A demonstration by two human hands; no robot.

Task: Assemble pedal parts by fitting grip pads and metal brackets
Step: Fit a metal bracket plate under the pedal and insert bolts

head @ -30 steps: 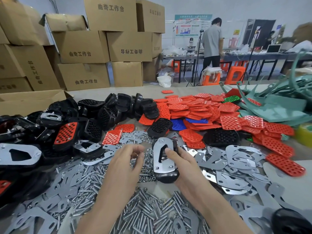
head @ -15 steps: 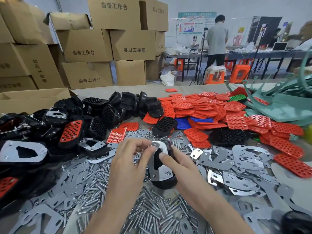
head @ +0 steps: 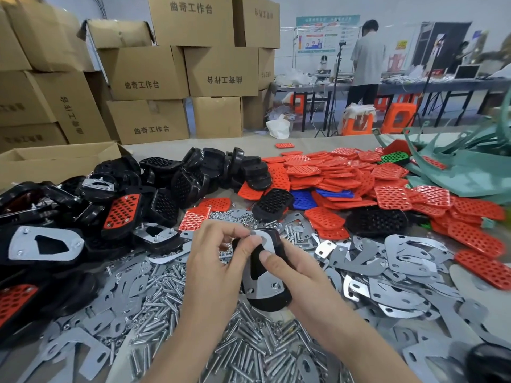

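Hands meet over a black pedal body (head: 272,299) held just above the surface (head: 331,145), low in the middle of the view. A metal bracket (head: 264,286) lies flat on the body's upturned face, with a screw head showing near its lower right corner. The right hand (head: 301,275) grasps the pedal body from the right, its thumb laid across the bracket's dark cutout. The left hand (head: 218,269) has its fingers curled, and thumb and fingertips pinch at the top end of the metal bracket. Whether a small part sits between them cannot be told.

Under the wrists lies a heap of loose screws (head: 249,352), and small nuts (head: 243,217) are scattered just beyond the fingers. Loose brackets (head: 401,258) cover the surface to the right. Farther back, red grip pads (head: 359,178) are piled up, with a few blue pads (head: 304,201) at the near edge of the pile and a green pad (head: 395,158) on its far side. Black pedal bodies (head: 193,175) form a mound at left centre. Among them one pedal carries a red pad (head: 121,211) and another, at the far left, a fitted bracket (head: 44,244). Teal plastic parts (head: 470,175) lie at the right edge. Cardboard boxes (head: 149,73) are stacked behind, and a person (head: 365,59) stands at a distant table.
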